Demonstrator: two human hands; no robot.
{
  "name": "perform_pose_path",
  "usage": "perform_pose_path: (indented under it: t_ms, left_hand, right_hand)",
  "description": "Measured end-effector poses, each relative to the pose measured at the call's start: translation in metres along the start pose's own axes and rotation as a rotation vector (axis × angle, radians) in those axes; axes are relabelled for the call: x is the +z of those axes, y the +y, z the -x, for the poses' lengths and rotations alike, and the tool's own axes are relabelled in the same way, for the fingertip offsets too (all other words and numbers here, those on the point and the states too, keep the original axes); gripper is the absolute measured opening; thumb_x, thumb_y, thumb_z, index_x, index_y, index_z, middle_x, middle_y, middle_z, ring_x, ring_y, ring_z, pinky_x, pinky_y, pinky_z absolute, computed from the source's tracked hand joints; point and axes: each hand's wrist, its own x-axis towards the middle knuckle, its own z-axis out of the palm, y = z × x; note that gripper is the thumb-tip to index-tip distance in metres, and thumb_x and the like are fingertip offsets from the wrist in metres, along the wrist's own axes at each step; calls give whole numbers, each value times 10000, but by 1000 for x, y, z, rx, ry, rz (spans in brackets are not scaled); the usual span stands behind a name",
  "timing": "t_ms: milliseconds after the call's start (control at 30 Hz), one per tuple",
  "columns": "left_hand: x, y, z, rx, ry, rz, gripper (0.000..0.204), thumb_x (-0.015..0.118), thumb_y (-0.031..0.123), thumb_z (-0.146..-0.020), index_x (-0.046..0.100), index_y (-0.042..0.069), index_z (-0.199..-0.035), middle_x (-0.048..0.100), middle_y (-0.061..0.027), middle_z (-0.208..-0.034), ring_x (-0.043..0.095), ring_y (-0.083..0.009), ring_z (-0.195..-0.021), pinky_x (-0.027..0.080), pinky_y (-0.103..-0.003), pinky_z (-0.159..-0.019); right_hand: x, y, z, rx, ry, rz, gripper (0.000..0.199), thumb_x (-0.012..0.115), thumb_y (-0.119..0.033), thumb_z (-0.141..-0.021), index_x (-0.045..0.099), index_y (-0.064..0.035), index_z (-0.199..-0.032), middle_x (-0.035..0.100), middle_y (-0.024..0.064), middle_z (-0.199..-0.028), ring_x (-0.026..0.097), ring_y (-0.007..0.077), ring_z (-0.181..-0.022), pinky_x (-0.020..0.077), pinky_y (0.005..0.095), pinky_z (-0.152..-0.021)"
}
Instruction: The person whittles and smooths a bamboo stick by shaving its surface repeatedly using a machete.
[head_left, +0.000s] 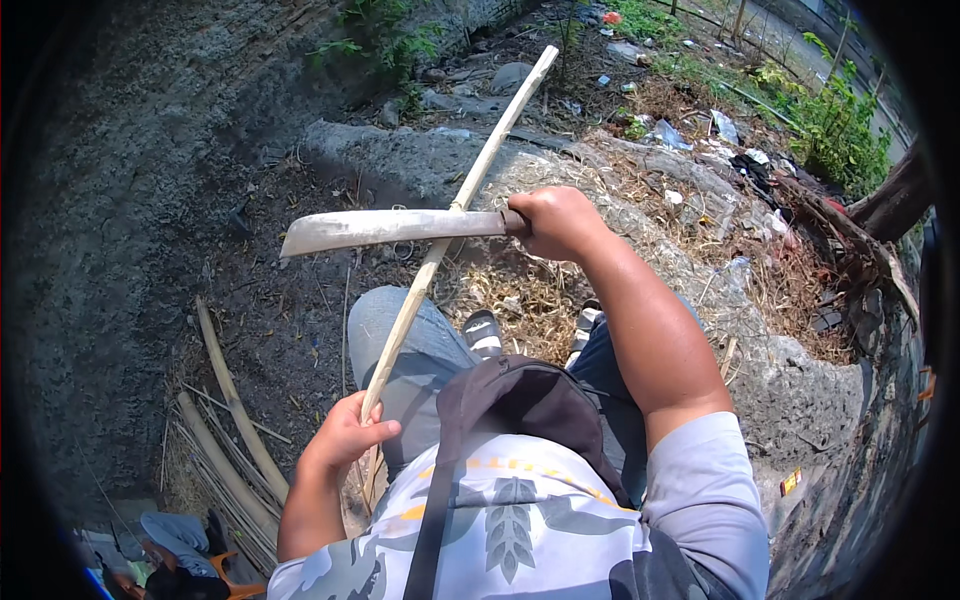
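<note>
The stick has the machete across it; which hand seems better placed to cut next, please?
Probably the right hand: it holds the machete across the stick, while the left hand holds the stick's near end.

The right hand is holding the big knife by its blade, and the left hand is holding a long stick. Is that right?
Not quite: the head view shows the right hand holding the big knife by its handle. The left hand is holding a long stick.
</note>
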Motion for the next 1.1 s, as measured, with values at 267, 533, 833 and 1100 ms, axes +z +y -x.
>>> perform_pose_path:
  t_ms: [267, 533, 833, 1100]
  left_hand:
    - [-3, -7, 2, -46, 35, 15, 393, 871, 95, -808, 488, 167, -852, 485, 95, -755, 425, -14, -646, 346, -202, -567]
    - [6, -5, -10, 15, 30, -15, 392, 867, 127, -815, 482, 160, -885, 482, 81, -706, 423, -27, -552, 321, -219, -484]
    - [8, 0, -8, 20, 2, -30, 328, 803, 58, -880, 487, 144, -878, 477, 97, -760, 417, -2, -646, 344, -194, -561]
    - [10, -10, -8, 63, 17, -22, 355, 838, 144, -854, 494, 154, -940, 483, 76, -723, 413, -29, -543, 322, -220, -474]
  right_hand:
    - [-13, -9, 4, 94, -83, -46, 251, 761, -175, -734, 703, -150, -977, 748, 124, -941, 723, 346, -945, 575, 474, -829]
    - [-4, -36, 4, -166, -138, 79, 149, 724, -230, -797, 694, -170, -930, 725, 91, -819, 735, 326, -849, 573, 471, -739]
    - [-4, 11, 6, 220, -63, -55, 206, 732, -177, -777, 708, -153, -980, 743, 143, -934, 720, 356, -928, 574, 491, -815]
    - [-11, -5, 4, 27, -104, -4, 204, 749, -213, -763, 705, -170, -957, 744, 110, -897, 732, 330, -916, 580, 452, -800]
